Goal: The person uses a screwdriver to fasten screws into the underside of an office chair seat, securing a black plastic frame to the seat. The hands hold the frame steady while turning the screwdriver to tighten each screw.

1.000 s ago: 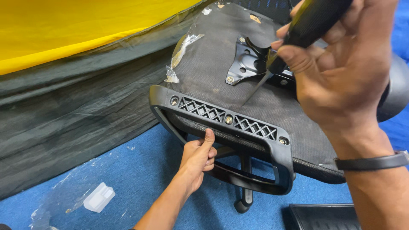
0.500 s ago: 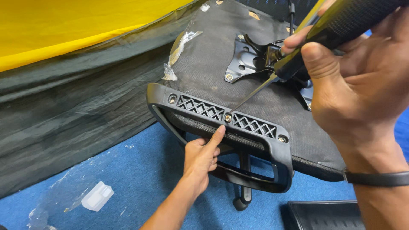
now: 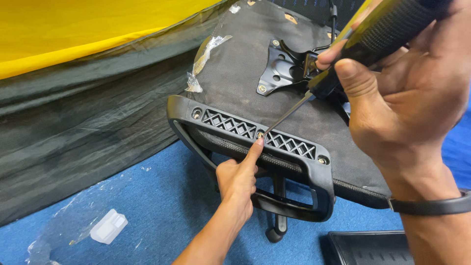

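Clamped in my right hand (image 3: 407, 93), the screwdriver (image 3: 343, 59) feels stiff and grippy, its tip on the middle screw (image 3: 260, 135) of the rigid, light armrest (image 3: 255, 147), where my left hand (image 3: 238, 184) points, holding nothing.

Support surface: blue carpeted floor (image 3: 162, 196). Lying on it at lower left, a small white plastic block (image 3: 109, 226) on a crumpled sheet of clear plastic film (image 3: 64, 230). Dark grey and yellow fabric sheet (image 3: 83, 113) meets the floor along the left. Black ribbed plastic panel (image 3: 368, 248) rests at bottom right.
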